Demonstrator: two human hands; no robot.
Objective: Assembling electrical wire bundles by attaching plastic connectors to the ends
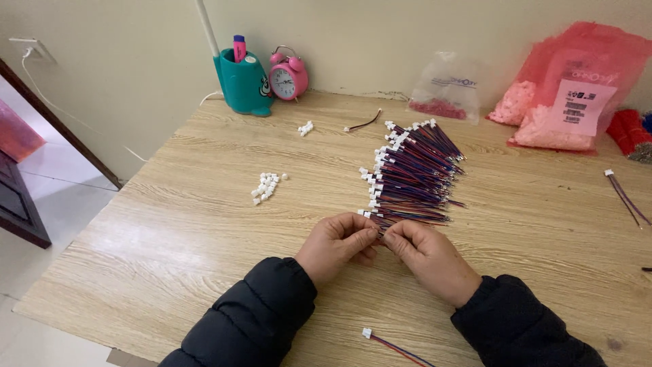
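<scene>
A long row of thin red and blue wire pieces with white plug ends [411,170] lies on the wooden table [190,224]. My left hand [336,243] and my right hand [424,251] meet at the near end of that row, fingertips pinched together on a small piece between them; what exactly they grip is hidden by the fingers. A small heap of loose white plastic plugs [266,186] lies to the left of my hands. Another few white plugs [305,128] sit further back.
A teal pen holder [241,81] and pink alarm clock [288,76] stand by the wall. A clear bag [445,88] and red bags of parts [570,88] lie at the back right. Single wires lie near my sleeves [394,345], at the right edge [625,194] and at the back [363,124].
</scene>
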